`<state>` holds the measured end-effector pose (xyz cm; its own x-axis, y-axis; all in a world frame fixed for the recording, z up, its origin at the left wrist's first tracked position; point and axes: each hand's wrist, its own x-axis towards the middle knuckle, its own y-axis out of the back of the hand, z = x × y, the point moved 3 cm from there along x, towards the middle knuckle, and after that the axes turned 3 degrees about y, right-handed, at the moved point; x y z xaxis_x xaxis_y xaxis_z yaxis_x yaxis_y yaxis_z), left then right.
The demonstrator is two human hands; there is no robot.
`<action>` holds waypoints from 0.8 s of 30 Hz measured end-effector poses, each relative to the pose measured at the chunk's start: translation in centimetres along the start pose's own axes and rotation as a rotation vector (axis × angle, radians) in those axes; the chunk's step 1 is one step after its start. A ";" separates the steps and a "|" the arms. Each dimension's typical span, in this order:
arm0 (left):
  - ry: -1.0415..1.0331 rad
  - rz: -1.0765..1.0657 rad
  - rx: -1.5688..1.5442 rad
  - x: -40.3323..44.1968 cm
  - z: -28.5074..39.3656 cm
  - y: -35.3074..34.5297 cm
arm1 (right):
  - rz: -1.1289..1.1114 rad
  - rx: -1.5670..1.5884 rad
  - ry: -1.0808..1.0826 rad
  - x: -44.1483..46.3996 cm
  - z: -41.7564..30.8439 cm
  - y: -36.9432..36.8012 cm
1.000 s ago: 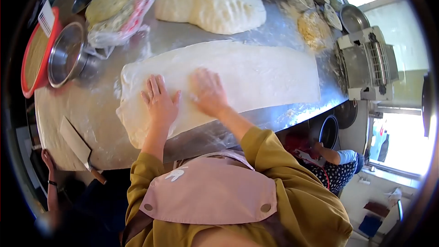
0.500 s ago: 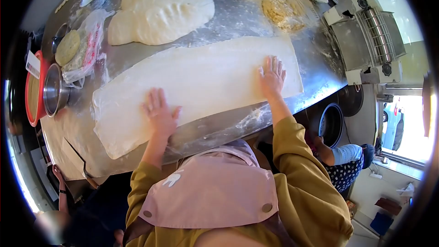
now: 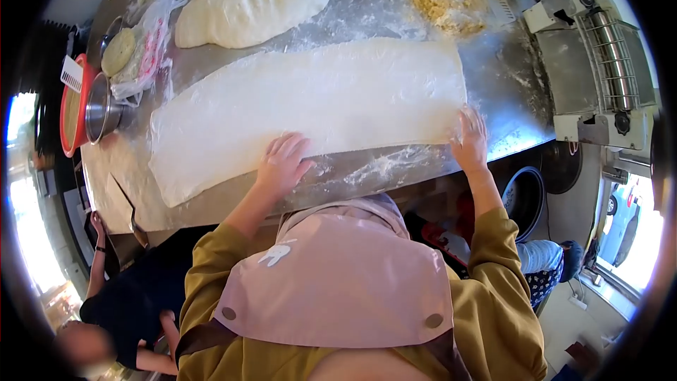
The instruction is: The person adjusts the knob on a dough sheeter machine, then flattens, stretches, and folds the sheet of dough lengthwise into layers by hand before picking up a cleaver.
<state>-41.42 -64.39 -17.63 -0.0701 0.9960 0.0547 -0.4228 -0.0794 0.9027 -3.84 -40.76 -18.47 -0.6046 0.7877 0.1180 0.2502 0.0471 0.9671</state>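
Observation:
A long, pale sheet of dough (image 3: 310, 99) lies flat across the metal table. My left hand (image 3: 281, 164) rests at the sheet's near edge around its middle, fingers stretched over the border and thumb apart. At the near right corner is my right hand (image 3: 471, 141), its fingers slightly bent and apart against the dough's edge. Neither hand visibly lifts the sheet. Behind it sits a large smooth lump of dough (image 3: 257, 3). A rough yellowish mass (image 3: 450, 0) lies at the back right among scattered flour.
A dough sheeter (image 3: 606, 63) with a steel roller stands at the table's right end. At left are a steel bowl (image 3: 103, 109), a red basin (image 3: 71, 134), a plastic bag (image 3: 149, 49) and a knife (image 3: 132, 215). Another person (image 3: 134, 296) is at lower left, one more at right.
Both hands have drawn back from the top of the dough sheet to its near edge. The left shifted rightward, the right moved to the corner. The camera view has also shifted.

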 end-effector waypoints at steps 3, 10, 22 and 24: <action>-0.034 0.044 -0.066 2.4 2.8 -1.7 | -0.030 0.136 0.117 0.5 -3.0 0.1; -0.131 0.090 -0.130 8.5 8.9 -5.3 | -0.041 0.117 0.257 0.9 -4.4 -0.1; -0.501 0.091 0.158 9.3 9.1 -6.2 | 0.012 -0.039 0.618 0.1 -4.2 -0.1; -0.482 0.070 0.147 9.2 9.8 -6.4 | 0.032 -0.027 0.612 0.3 -4.2 -0.2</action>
<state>-30.49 -54.34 -18.76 0.3453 0.8967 0.2770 -0.2983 -0.1750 0.9383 -7.26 -43.12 -17.64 -0.9238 0.2922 0.2476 0.2610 0.0070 0.9653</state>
